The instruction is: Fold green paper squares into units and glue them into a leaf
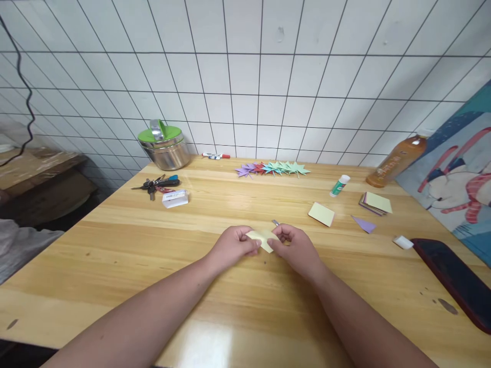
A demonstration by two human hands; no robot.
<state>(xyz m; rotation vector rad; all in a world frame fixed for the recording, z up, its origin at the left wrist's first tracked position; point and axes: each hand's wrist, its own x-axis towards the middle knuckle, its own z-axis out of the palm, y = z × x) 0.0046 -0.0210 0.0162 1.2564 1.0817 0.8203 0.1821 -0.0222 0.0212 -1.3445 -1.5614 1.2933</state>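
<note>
Between my two hands is a small piece of pale yellow paper, held just over the wooden table. My left hand pinches its left side between thumb and fingers. On the right side, my right hand grips the paper the same way, thumb on top. Creases seem to run across the paper, though the fingers cover its edges. A small metallic object lies just behind my right hand, partly hidden. To the right rest a pale yellow paper stack and a folded purple paper piece.
Folded paper leaves line the back. Farther right stand a glue stick, another paper stack, a drink bottle and a phone. At left are a green-lidded pot, keys, a white box and markers.
</note>
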